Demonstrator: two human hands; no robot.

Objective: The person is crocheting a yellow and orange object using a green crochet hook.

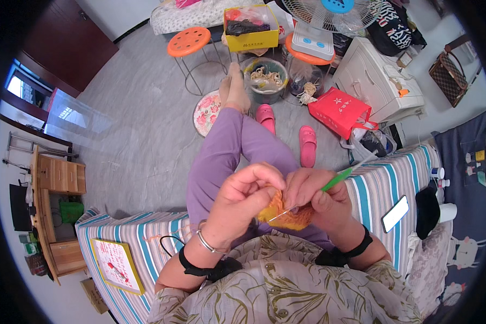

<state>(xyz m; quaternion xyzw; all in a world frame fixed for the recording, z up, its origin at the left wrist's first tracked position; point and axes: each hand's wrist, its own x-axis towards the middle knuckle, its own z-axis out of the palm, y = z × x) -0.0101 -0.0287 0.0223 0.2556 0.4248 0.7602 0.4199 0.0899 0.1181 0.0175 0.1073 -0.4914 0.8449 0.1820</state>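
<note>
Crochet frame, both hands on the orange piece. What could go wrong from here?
1. The left hand and right hand crowd the small orange crochet piece; the hook tip is hidden between the fingers, so a loop might slip off unseen.
2. The orange yarn strand trails loose across the striped bed cover and may snag.
3. The phone lies close to the right elbow and could get nudged.

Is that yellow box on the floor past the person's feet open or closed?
Open. The yellow box has no lid over its top, and dark and red items show inside it, above the rim.
</note>
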